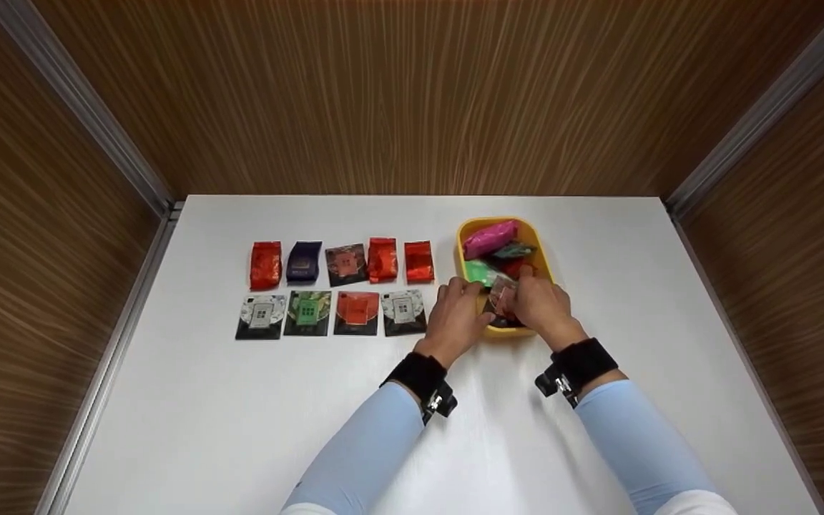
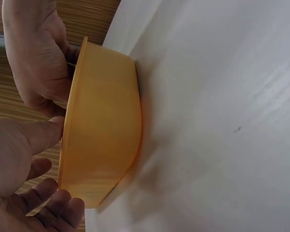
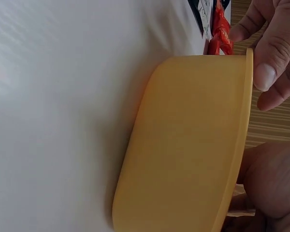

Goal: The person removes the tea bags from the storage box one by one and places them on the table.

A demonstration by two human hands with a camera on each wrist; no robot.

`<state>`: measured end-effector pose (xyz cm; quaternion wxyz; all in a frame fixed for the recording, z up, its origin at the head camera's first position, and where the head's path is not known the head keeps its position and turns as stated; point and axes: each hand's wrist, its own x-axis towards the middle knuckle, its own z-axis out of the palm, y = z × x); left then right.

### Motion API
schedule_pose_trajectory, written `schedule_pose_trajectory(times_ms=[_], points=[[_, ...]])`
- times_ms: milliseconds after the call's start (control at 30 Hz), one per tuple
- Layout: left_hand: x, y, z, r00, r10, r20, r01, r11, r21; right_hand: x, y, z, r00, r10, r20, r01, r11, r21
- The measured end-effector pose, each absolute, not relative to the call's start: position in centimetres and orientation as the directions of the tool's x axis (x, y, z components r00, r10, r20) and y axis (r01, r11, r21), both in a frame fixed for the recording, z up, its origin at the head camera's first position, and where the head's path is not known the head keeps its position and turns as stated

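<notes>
A: What's laid out, biggest first?
B: A white flat surface [image 1: 598, 429], then a yellow oval plastic tub [image 1: 466, 230] right of centre, holding foil sachets.

A: And the hands?
B: Both meet at the tub's near rim. The right hand [image 1: 542, 306] has its grip pinching a small dark foil sachet [image 1: 502, 295]; the left hand [image 1: 455, 318] touches the same sachet, fingers curled.

A: Anything else?
B: Nine sachets [image 1: 344, 290] in two rows to the left.

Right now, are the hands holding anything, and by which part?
Both hands, left hand and right hand, pinch one small packet over the yellow tub, seemingly by its edges.
</notes>
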<state>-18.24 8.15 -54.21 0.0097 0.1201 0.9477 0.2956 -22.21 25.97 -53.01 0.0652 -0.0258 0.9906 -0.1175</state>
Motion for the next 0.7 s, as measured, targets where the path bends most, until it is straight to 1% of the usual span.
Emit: schedule_pose_trajectory(times_ms=[167,333,567,700], points=[[-18.1,8.0,-53.9,-0.972,0.233,0.039,0.212,0.785,0.583,-21.8,26.2,-51.8,-0.992,-0.096,-0.077,-0.071,0.959,-0.276],[-18.1,7.0,-53.0,-0.972,0.226,0.068,0.218,0.752,0.622,-20.9,26.1,-49.7,-0.988,-0.153,0.019,-0.151,0.928,-0.341],[-18.3,4.8,-51.2,-0.973,0.153,0.173,0.231,0.647,0.727,-19.3,24.3,-46.7,-0.957,-0.229,0.178,-0.285,0.864,-0.416],[-18.1,3.4,-50.6,-0.965,0.100,0.243,0.253,0.609,0.752,-18.4,22.8,-45.7,-0.929,-0.251,0.273,-0.357,0.804,-0.476]])
